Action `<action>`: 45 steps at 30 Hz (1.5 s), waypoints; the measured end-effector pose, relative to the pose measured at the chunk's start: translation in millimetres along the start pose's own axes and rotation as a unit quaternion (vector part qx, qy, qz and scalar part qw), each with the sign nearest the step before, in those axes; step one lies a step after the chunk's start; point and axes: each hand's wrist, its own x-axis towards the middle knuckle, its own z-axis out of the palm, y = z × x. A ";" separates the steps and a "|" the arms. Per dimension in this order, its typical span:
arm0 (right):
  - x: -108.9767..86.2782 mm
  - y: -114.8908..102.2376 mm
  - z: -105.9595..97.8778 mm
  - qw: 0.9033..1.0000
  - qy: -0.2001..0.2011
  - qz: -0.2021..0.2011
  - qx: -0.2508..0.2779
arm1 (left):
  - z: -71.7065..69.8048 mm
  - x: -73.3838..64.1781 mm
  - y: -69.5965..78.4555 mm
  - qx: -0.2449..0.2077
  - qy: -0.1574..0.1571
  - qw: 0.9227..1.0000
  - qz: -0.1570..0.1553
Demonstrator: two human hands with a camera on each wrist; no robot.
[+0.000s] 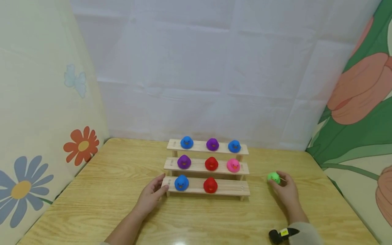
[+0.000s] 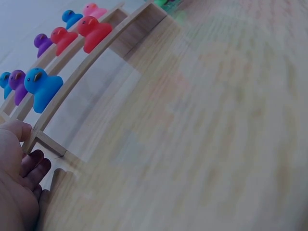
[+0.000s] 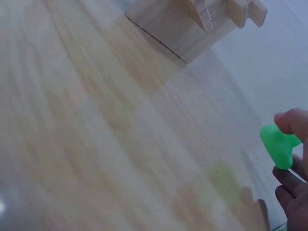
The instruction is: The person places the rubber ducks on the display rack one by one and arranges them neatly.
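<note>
A three-step wooden rack (image 1: 226,186) stands on the table with rubber ducks on every step. At its lowest step's left end, my left hand (image 1: 149,197) holds on, the thumb on the edge and the fingers around the end. That step carries a blue duck (image 1: 181,183) and a red duck (image 1: 210,185); its right end is bare. On the middle step are a purple duck (image 1: 184,162), a red one and a pink duck (image 1: 233,165). Blue, purple and blue ducks line the top step. Right of the rack, my right hand (image 1: 286,192) pinches a green duck (image 3: 278,147) between thumb and fingers.
A black strap with a yellow label (image 1: 284,232) circles the right wrist by the sleeve. Behind the wooden table (image 1: 196,221) hangs a white cloth (image 1: 190,68). Flower-patterned cloths (image 1: 39,102) line the left and right sides.
</note>
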 end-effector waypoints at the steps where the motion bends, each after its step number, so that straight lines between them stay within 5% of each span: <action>1: -1.6 -1.2 1.6 1.000 -0.003 0.001 0.008 | 0.1 -0.1 0.0 0.000 0.001 1.000 0.000; 20: -25.5 -23.8 18.6 0.998 -0.036 -0.006 0.053 | -0.3 0.1 -0.4 0.001 -0.002 1.000 -0.004; 29: -35.5 -34.0 28.4 0.996 -0.012 -0.030 0.085 | -0.5 -0.6 0.2 0.007 -0.004 1.000 -0.005; 45: -47.5 -44.6 39.6 0.994 -0.021 -0.088 0.059 | -0.1 -1.3 2.4 0.001 -0.003 1.000 -0.006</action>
